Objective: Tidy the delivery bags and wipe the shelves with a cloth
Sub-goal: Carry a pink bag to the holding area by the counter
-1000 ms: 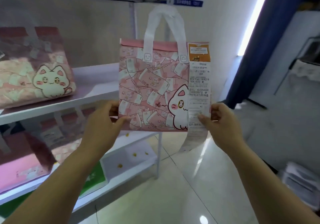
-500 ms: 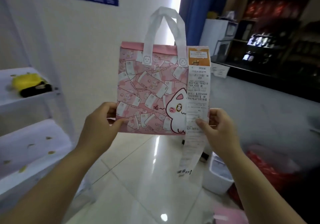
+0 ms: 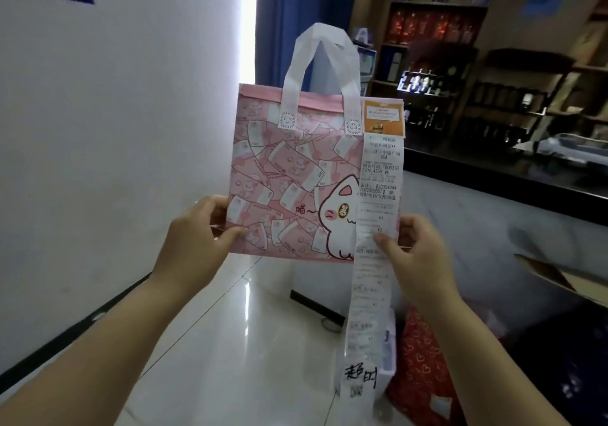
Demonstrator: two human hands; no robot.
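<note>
Finding: I hold the pink delivery bag upright in mid-air, left of the dark counter, with its long axis vertical and its handles up. My left hand pinches the bottom corner farther from the counter. My right hand pinches the nearer edge, thumb on the hanging receipt. Both hands are equally near, so I judge the next placement a two-handed move.

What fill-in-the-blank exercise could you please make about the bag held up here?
The pink banknote-print fabric bag has ____ handles. Its printed animal is a ____. The long white paper receipt hangs along the bag's ____ edge, pinched by the right hand; the left hand grips the opposite corner.
Missing words: white, cat, right.
</note>
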